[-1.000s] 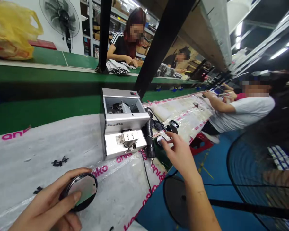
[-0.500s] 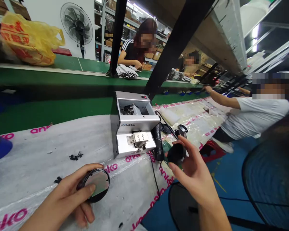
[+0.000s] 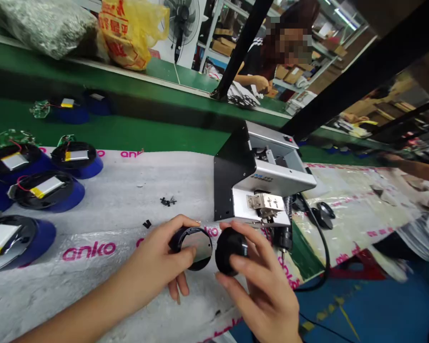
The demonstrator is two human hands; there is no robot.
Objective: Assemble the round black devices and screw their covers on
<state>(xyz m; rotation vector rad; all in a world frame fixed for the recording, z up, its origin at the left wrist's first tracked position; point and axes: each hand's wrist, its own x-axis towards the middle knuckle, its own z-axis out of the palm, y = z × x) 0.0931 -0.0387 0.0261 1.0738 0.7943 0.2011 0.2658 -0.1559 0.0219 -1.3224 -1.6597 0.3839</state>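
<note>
My left hand (image 3: 177, 252) grips a round black housing (image 3: 197, 245) with a flat greyish disc face, the thumb pressed on that face. Close beside it on the right, my right hand (image 3: 259, 271) holds a round black cap (image 3: 230, 250) between thumb and fingers. A narrow gap shows between the two round parts. Just beyond my hands stands a silver and black bench machine (image 3: 268, 181) with a metal fixture at its front. A black electric screwdriver (image 3: 285, 233) lies against the machine's right side.
At the left sit several blue round housings (image 3: 62, 195) with silver battery packs and green circuit boards. Small black bits (image 3: 168, 201) lie on the white wrap. More black round parts (image 3: 323, 214) are right of the machine. A yellow bag (image 3: 127, 33) rests on the back ledge; co-workers sit beyond.
My right hand has brought the black cap leftward from near the screwdriver to beside the left hand's housing. The head view has turned left, showing more blue housings.
</note>
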